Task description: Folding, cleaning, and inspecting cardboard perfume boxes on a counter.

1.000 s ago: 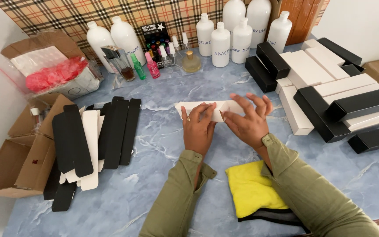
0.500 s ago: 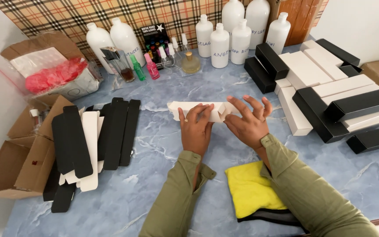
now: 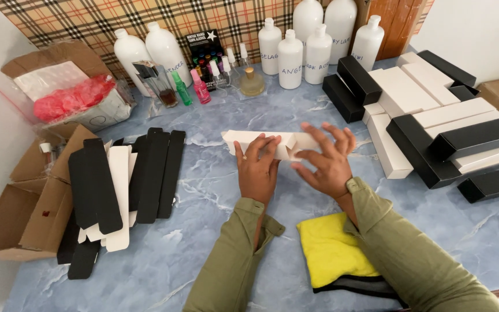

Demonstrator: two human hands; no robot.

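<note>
Since a second ago the white carton (image 3: 261,141) has been lifted from flat and its end flaps opened, being pinned under the left hand (image 3: 258,167) while the right hand (image 3: 324,162), fingers spread, folds the flap just beside it.

White bottles (image 3: 295,46) line the checked wall in front of me. Flat black and white sleeves (image 3: 122,185) lie beside a cardboard box (image 3: 24,214). A yellow cloth (image 3: 333,251) sits near me.
</note>
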